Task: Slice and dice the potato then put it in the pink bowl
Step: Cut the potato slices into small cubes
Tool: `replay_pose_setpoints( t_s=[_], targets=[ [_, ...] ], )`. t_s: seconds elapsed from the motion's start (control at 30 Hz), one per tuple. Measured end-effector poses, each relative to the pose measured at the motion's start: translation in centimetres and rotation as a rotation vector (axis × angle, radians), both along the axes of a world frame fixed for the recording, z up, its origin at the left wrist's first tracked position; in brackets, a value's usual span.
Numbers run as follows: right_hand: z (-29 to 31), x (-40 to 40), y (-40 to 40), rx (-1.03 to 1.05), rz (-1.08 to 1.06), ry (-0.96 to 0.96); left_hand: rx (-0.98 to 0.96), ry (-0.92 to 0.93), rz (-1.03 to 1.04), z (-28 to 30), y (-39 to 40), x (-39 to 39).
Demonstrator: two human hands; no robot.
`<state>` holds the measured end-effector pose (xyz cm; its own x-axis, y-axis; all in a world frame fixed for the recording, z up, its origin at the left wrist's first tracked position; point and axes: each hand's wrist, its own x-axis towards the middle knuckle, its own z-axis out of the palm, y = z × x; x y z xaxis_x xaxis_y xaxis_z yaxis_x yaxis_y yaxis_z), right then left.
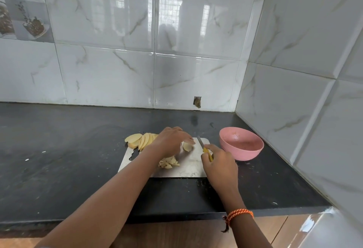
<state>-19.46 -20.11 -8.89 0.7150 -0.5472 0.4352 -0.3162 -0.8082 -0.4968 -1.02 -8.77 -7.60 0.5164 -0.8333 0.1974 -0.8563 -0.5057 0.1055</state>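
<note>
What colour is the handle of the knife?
Yellow; the knife handle shows in the head view, in the right hand.

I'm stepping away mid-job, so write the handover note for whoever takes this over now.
Left hand: fingers rest on a potato slice on the steel cutting board.
Right hand: grip on the yellow-handled knife, blade tip raised towards the wall.
Done: a fan of slices at the board's far left corner; a small heap of diced pieces mid-board.
Left: dice the remaining slices, move everything into the pink bowl, right of the board, with no potato in it.
</note>
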Motion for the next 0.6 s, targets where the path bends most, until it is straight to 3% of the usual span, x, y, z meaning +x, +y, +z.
replay_pose_setpoints(
  t_s=[0.17,0.33,0.6],
  targets=[
    [0.0,0.0,-0.2,0.011,0.012,0.0,0.044,-0.098,0.01,0.1,-0.1,0.8],
    [0.1,0.0,-0.2,0.01,0.026,0.006,-0.112,-0.101,0.176,-0.6,0.6,-0.2],
    [0.0,0.1,0.7,-0.252,0.081,0.142,-0.296,-0.047,0.325,-2.2,0.4,-1.7]
  ],
)
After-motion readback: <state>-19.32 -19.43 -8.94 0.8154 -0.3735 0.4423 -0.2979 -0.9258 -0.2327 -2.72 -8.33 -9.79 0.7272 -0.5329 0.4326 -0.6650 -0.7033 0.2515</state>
